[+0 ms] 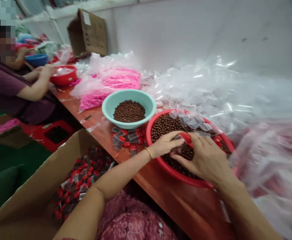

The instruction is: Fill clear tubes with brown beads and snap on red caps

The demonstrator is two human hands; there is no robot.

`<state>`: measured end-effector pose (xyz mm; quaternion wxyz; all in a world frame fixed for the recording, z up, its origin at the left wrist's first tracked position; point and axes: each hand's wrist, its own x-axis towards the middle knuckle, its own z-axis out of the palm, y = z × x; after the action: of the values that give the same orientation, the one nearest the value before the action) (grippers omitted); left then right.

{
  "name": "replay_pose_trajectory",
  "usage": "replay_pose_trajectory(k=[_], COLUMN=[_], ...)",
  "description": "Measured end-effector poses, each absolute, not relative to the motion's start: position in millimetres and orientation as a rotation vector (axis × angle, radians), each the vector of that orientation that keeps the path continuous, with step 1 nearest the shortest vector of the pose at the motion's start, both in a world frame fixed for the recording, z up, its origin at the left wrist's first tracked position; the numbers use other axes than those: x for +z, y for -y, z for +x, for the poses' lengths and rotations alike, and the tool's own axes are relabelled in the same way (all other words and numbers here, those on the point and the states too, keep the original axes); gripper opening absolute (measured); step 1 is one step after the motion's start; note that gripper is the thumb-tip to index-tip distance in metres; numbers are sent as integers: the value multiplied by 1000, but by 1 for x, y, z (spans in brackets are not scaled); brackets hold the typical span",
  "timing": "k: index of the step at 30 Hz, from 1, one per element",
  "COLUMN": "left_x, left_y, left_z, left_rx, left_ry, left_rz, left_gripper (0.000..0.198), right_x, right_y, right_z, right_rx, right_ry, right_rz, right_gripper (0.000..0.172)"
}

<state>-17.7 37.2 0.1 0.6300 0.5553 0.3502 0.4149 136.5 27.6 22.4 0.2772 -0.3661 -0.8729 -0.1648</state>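
Observation:
A red bowl (175,172) full of small brown balls sits on the wooden table before me. Both hands meet over it. My left hand (166,144) and my right hand (205,159) are closed together on a small clear packet with a red top (186,137), held just above the balls. A gold bracelet circles my left wrist. Several empty clear packets lie on the far side of the bowl.
A teal bowl (146,100) of brown balls stands behind. Filled packets (127,137) lie between the bowls. A cardboard box (36,186) of filled packets sits at my left. Piles of clear and pink bags (118,81) line the wall. Another person works at a red bowl (64,78) far left.

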Motion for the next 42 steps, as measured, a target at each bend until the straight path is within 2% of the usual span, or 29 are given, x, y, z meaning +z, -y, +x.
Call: replay_pose_trajectory(k=[6,9,14,16,18,20,24,27,31,36,39,42], left_x=[2,2,16,19,14,0,-26,-17,19,38,41,45], left_y=[-38,-38,-22,-9,6,19,33,31,7,-49,-85,-112], left_z=[-23,-23,-34,-57,-92,-130,-179,-168,-106,-29,0,21], left_rx=[1089,1127,1229,1218,1137,914,327,328,646,491,495,396], left_ry=[-894,-895,-987,-1149,-1413,-1750,-2189,-2285,-2015,-1677,-1536,-1125], left_rz=[1567,1626,1619,1653,1750,1865,2084,2378,2666,2724,2768,2965], left_gripper=[44,47,44,47,49,47,46,44,32,29,29,34], right_x=[0,0,26,35,40,40,37,36,32,28,28,23], right_y=[-24,-21,-21,-30,-44,-60,-73,-64,-49,-41,-34,-24], right_z=[117,108,118,136,158,179,196,191,175,163,169,182], right_rx=[-470,-421,-254,-186,-238,-316,-368,-437,-424,-375,-318,-162], right_ry=[2086,2057,2243,2301,2271,2292,2334,2274,2441,2580,2505,2293], right_rz=[-1197,-1201,-1136,-1234,-1464,-1636,-1779,-1693,-1503,-1516,-1480,-1363], right_gripper=[41,44,59,51,36,28,32,31,32,27,25,22])
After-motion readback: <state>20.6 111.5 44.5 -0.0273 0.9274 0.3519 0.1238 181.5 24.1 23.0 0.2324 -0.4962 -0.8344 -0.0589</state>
